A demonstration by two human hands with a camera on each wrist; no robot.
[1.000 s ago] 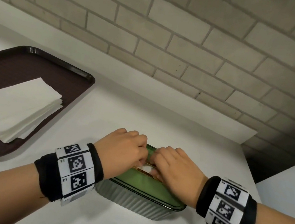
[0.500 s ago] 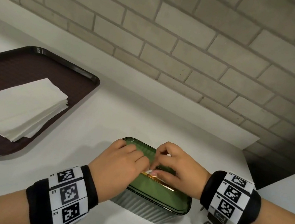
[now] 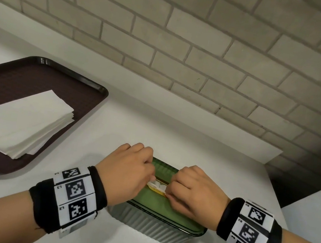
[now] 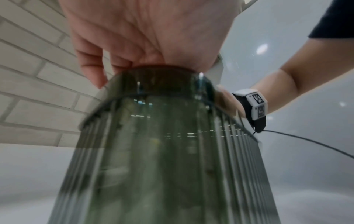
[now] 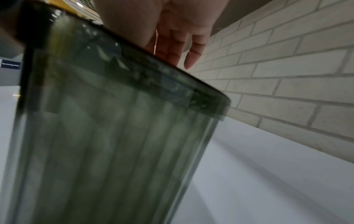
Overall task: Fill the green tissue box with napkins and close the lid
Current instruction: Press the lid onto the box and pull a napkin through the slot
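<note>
Head view, box: the green tissue box (image 3: 158, 212) is sitting at lower centre of the frame with its lid (image 3: 166, 205) already on.
Head view, hands: the left hand (image 3: 125, 173) and right hand (image 3: 192, 194) are pinching a white napkin (image 3: 156, 185) at the lid's slot.
Head view, remaining: the napkin stack (image 3: 22, 119) is lying on the brown tray (image 3: 88, 88) at left; loading is looking nearly finished.
Left wrist view: the palm is resting on the box's top edge; grip unclear.
Right wrist view: fingers are curling over the lid; pinch hidden.

A pale brick wall (image 3: 190, 41) rises behind a white table (image 3: 134, 121), with a dark gap (image 3: 298, 182) at right.
</note>
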